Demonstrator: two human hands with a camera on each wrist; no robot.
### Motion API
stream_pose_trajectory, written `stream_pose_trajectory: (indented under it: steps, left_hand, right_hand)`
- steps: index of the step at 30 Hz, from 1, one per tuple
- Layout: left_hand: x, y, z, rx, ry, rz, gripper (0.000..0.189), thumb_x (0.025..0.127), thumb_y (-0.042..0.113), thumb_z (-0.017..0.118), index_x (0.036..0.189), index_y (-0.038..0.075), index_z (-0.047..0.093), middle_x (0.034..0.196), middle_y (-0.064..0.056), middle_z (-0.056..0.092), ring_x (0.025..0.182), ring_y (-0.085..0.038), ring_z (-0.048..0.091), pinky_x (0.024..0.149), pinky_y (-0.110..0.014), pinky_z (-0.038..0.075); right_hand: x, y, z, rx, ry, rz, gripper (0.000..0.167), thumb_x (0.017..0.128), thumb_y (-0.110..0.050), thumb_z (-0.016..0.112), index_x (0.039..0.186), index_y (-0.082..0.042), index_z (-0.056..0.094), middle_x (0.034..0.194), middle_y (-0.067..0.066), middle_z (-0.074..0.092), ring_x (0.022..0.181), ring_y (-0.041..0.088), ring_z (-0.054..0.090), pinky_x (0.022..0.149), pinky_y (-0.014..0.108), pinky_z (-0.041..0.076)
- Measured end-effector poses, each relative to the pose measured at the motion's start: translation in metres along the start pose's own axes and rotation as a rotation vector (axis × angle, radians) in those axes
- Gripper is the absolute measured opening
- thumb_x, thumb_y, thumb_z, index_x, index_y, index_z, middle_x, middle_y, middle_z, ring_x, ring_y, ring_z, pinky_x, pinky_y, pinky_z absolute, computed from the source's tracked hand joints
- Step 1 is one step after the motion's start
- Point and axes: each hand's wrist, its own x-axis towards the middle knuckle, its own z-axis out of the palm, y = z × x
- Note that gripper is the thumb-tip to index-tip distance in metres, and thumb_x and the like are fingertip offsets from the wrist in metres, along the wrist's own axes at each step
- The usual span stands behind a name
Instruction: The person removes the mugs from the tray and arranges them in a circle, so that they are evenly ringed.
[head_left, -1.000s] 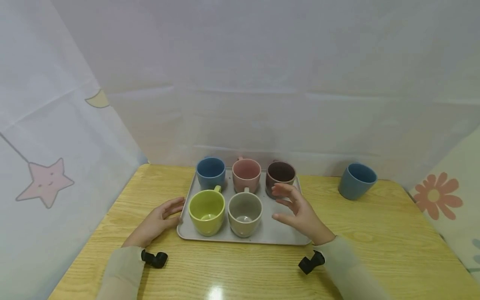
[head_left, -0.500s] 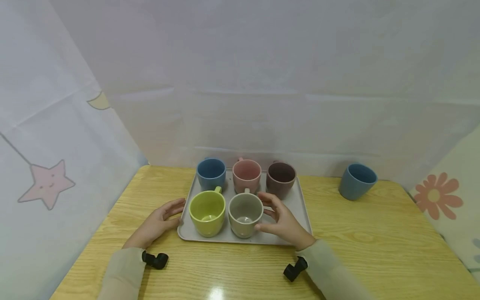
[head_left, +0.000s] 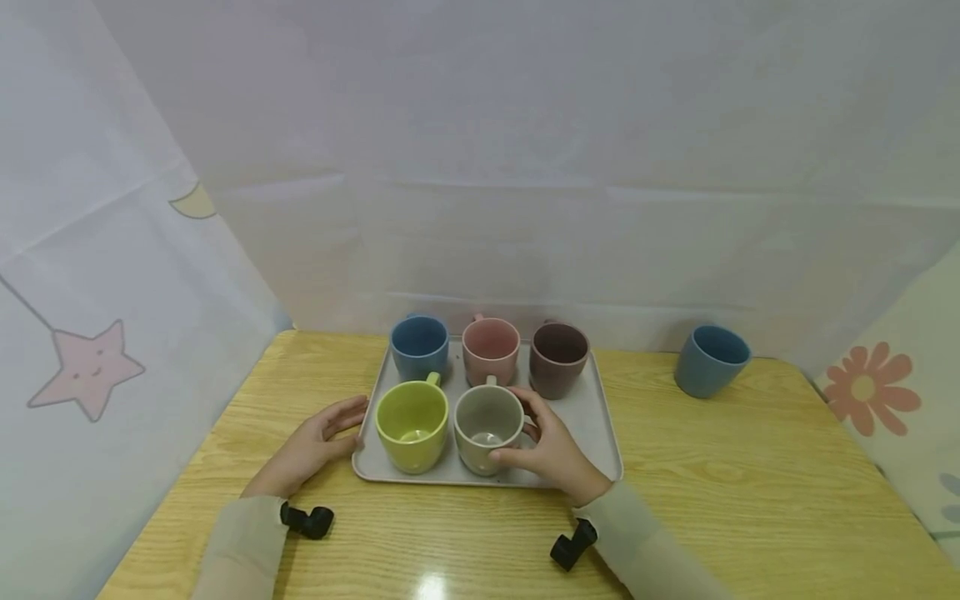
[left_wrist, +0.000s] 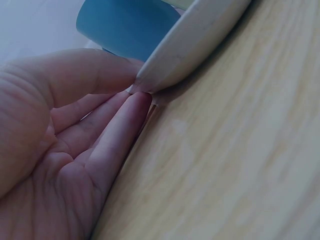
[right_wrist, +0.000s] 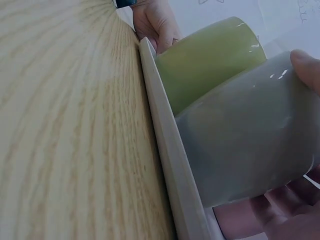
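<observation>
A light grey tray (head_left: 577, 454) bears several mugs. My right hand (head_left: 551, 446) curls round the right side of the grey mug (head_left: 487, 429), thumb at its front and fingers behind. The right wrist view shows this grey mug (right_wrist: 250, 135) standing in the tray, beside the yellow-green mug (right_wrist: 210, 62). At the tray's left edge, my left hand (head_left: 322, 442) pinches the rim; the left wrist view shows the thumb and a finger (left_wrist: 122, 125) meeting at the tray's edge (left_wrist: 185, 55). The yellow-green mug (head_left: 412, 429) stands nearest that hand.
Along the tray's back row stand a blue mug (head_left: 420, 346), a pink mug (head_left: 491, 350) and a dark mauve mug (head_left: 558, 358). Another blue mug (head_left: 708, 362) is on the wooden table (head_left: 750, 492), off to the right. A pale cloth (head_left: 480, 167) hangs behind.
My right hand has moved left from beside the dark mauve mug to the grey mug and now grips it. The left hand stays at the tray's edge.
</observation>
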Motion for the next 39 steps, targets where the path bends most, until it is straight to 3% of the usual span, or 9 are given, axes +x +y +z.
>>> stream_pose_trajectory:
  steps: [8,16,23,39]
  left_hand:
    - [0.001,-0.002,-0.001,-0.032,-0.014,0.017,0.077,0.095,0.016,0.073,0.158,0.003,0.031,0.16,-0.02,0.035,0.145,-0.041,0.033,0.098,-0.015,0.043]
    - [0.001,0.001,-0.001,-0.04,-0.018,0.02,0.076,0.096,0.015,0.072,0.158,0.003,0.031,0.161,-0.02,0.033,0.146,-0.041,0.033,0.098,-0.014,0.043]
    - [0.002,0.001,-0.001,-0.032,-0.018,0.024,0.076,0.096,0.015,0.072,0.158,0.003,0.031,0.161,-0.019,0.032,0.146,-0.04,0.033,0.098,-0.014,0.043]
    - [0.002,-0.001,0.001,-0.004,0.0,0.014,0.075,0.096,0.016,0.072,0.158,0.003,0.032,0.159,-0.021,0.038,0.145,-0.04,0.035,0.097,-0.013,0.042]
  right_hand:
    - [0.0,0.0,0.001,-0.031,0.014,-0.034,0.087,0.075,-0.014,0.092,0.148,-0.013,0.047,0.142,0.008,0.054,0.132,0.026,0.048,0.109,0.044,0.044]
    - [0.001,0.002,0.0,-0.06,0.052,-0.062,0.086,0.071,-0.013,0.094,0.146,-0.012,0.051,0.137,0.007,0.058,0.128,0.023,0.053,0.104,0.033,0.048]
    - [-0.001,-0.001,-0.005,-0.063,0.056,-0.086,0.084,0.07,-0.009,0.094,0.143,-0.011,0.054,0.134,0.009,0.06,0.125,0.029,0.055,0.103,0.044,0.05]
    - [-0.008,0.007,-0.015,-0.135,0.078,-0.237,0.078,0.071,-0.005,0.091,0.141,-0.006,0.055,0.132,0.014,0.061,0.118,0.028,0.058,0.098,0.039,0.052]
